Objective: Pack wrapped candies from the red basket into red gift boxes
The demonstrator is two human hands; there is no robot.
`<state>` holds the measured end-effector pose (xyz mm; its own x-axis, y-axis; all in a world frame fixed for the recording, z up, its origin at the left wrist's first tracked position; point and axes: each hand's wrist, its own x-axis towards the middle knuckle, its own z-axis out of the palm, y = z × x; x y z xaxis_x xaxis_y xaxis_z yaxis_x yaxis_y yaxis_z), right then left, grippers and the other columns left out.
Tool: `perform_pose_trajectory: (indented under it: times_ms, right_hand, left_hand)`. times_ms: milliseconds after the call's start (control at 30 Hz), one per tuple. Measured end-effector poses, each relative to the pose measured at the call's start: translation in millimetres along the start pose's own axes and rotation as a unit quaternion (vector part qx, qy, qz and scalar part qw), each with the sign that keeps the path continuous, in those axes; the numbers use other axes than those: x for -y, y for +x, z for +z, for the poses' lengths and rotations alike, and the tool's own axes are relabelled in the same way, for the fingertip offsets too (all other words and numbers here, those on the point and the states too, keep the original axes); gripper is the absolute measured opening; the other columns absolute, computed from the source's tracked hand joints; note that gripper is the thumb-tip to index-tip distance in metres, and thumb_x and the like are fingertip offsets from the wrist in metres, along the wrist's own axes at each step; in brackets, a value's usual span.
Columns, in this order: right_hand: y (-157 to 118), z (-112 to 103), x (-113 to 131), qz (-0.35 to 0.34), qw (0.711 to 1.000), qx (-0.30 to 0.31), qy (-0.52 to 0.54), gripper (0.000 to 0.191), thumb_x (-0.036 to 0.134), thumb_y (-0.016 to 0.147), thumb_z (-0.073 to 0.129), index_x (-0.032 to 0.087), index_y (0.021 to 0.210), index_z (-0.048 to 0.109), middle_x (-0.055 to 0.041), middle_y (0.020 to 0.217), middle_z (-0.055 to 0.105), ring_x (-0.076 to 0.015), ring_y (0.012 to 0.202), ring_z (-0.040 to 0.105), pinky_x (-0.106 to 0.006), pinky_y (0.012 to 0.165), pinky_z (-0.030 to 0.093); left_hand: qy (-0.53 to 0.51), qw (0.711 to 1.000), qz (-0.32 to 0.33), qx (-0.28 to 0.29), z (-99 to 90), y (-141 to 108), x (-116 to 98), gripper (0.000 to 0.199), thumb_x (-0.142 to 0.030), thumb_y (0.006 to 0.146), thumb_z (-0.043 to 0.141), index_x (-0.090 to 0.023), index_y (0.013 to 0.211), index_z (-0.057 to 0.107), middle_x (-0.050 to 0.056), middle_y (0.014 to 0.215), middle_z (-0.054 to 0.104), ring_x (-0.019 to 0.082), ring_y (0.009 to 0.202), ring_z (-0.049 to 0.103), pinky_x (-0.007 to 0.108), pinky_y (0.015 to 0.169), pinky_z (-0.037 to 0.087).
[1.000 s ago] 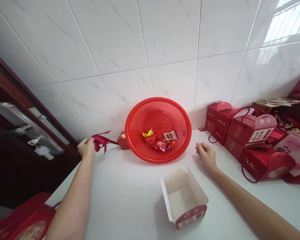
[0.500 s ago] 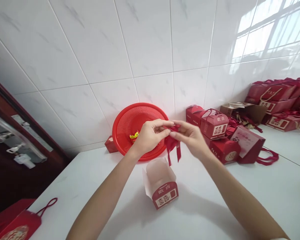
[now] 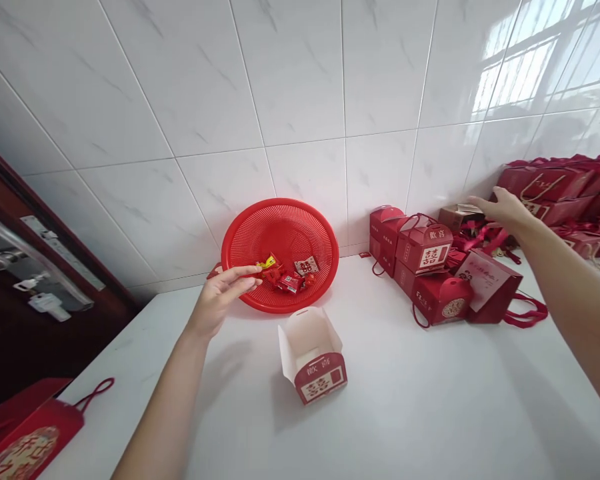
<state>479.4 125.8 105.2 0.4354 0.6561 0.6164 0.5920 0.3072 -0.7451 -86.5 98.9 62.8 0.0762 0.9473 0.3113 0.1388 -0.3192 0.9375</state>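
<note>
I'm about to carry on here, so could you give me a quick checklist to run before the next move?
1. Open box upright on the table: ok.
2. Whole inside of that box visible: not ok; its front panel hides part.
3. Sweets inside the red basket: ok.
4. Left hand free: ok, nothing seen in its grip, beside the basket's left front.
5. Right hand touching the brown carton or ribbons: cannot tell.
6. Open box apart from the stacked red boxes: ok.
</note>
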Motion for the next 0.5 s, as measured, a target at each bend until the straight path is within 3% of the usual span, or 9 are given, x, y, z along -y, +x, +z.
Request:
perform_pose_trajectory:
  times_ms: [67,133,267,333,400,500]
  right_hand:
    - [-4,6,7,0.089,0.993,-0.069,-0.035,0.031,0.023,0.068,0.08,0.022,0.08,0.052,-0.0163,0.1,0.06,-0.0275,0.092,0.056,-0.044,0.074,0.044]
    - [-10,18,25,0.124,0.985,-0.113,-0.047,0.025,0.019,0.072,0.077,0.019,0.083,0.054,-0.0188,0.1,0.061,-0.0271,0.094,0.057,-0.047,0.081,0.041]
    - [-38,53,80,0.035,0.99,-0.135,0.012,0.027,0.018,0.084,0.065,0.014,0.11,0.058,-0.0177,0.111,0.065,-0.0211,0.093,0.062,-0.042,0.084,0.046]
    - [-65,75,108,-0.043,0.992,-0.094,0.066,0.025,0.02,0.089,0.06,0.019,0.114,0.058,-0.0126,0.111,0.067,-0.0172,0.088,0.064,-0.036,0.079,0.051]
    - [-97,101,130,-0.156,0.976,-0.029,0.149,0.024,0.016,0.085,0.063,0.017,0.109,0.061,-0.0109,0.101,0.069,-0.016,0.082,0.066,-0.034,0.076,0.051]
    - [-145,149,142,-0.185,0.958,0.097,0.195,0.018,0.022,0.083,0.065,0.02,0.101,0.064,-0.0062,0.1,0.071,-0.0158,0.082,0.067,-0.034,0.077,0.053]
  left_hand:
    - [-0.017,0.999,-0.021,-0.037,-10.0,1,11,0.037,-0.043,0.058,0.087,-0.021,0.085,0.077,0.008,0.107,0.075,0.024,0.092,0.07,0.039,0.09,0.057]
    - [-0.022,0.996,-0.038,-0.073,-17.1,3,21,0.036,-0.041,0.055,0.086,-0.019,0.082,0.075,0.008,0.104,0.075,0.023,0.089,0.07,0.038,0.089,0.057]
    - [0.015,0.992,-0.052,-0.114,-22.3,9,43,0.038,-0.04,0.057,0.081,-0.016,0.085,0.073,0.01,0.104,0.075,0.025,0.093,0.069,0.04,0.09,0.056]
    - [0.047,0.989,-0.044,-0.131,-19.8,13,55,0.038,-0.039,0.058,0.077,-0.015,0.087,0.073,0.011,0.104,0.075,0.027,0.098,0.069,0.041,0.092,0.055]
    - [0.099,0.987,-0.012,-0.128,-12.8,17,66,0.034,-0.039,0.064,0.071,-0.015,0.089,0.072,0.011,0.103,0.075,0.027,0.101,0.068,0.041,0.093,0.055]
    - [0.18,0.981,0.043,-0.064,5.9,21,81,0.03,-0.036,0.072,0.063,-0.016,0.092,0.073,0.01,0.101,0.076,0.025,0.095,0.07,0.041,0.09,0.056]
